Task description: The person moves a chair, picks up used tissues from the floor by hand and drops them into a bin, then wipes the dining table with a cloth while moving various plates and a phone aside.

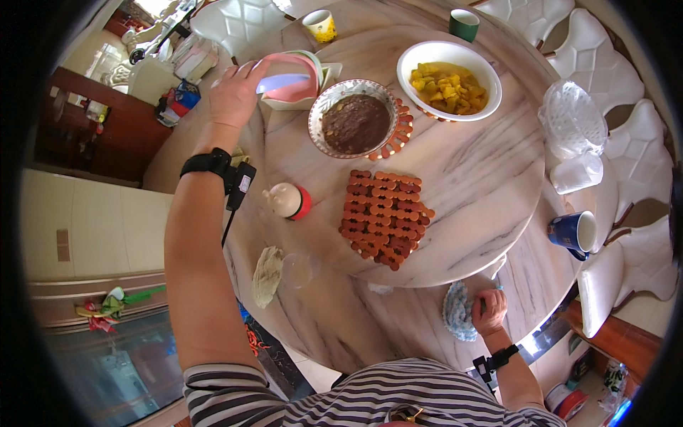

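Note:
My left hand is stretched to the table's far left, its fingers closed over the rim of a pink plastic bowl. That bowl sits among stacked pale dishes, and a light lavender piece shows in front of its inside. Close to my body, my right hand rests with curled fingers beside a blue-and-white crocheted cloth; whether it grips the cloth cannot be told. A patterned bowl of dark brown food stands right of the dishes, partly on a beaded trivet.
On the marble turntable are a white bowl of yellow food, a brown beaded mat and a figurine-topped jar. Around it stand a yellow-patterned cup, green cup, blue mug, plastic bag and pale cloth.

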